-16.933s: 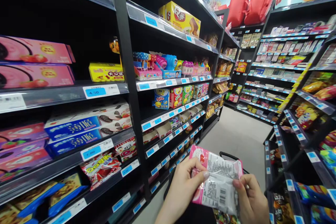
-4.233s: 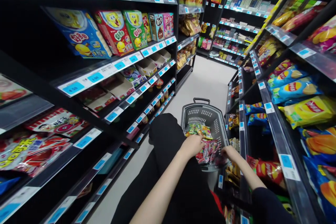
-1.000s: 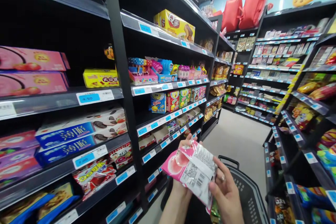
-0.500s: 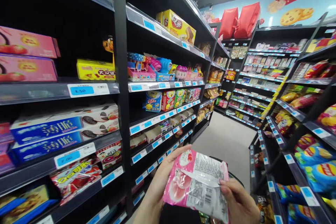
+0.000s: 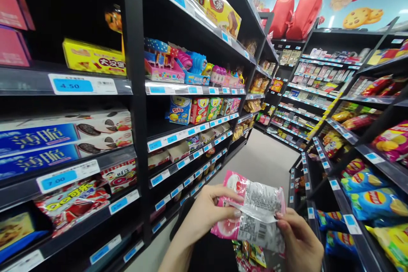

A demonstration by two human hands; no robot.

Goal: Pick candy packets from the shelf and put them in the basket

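A pink and silver snack bag is held up in front of me, its printed back with a barcode and a lengthwise seam turned my way. My left hand grips its left part, with the thumb and fingers at the seam. At the right edge my right hand pinches the bag near the end of the seam. Below the bag, several colourful small packets show in part; what they lie in is mostly hidden.
Black shelves on the left hold a yellow box, blue and white biscuit boxes and candy displays. On the right, shelves carry blue chip bags. A grey floor aisle runs between them to shelves at the back.
My left hand has shifted from the bag's left edge onto its back, at the seam. The bag has moved slightly right, and the view has come forward along the shelves.
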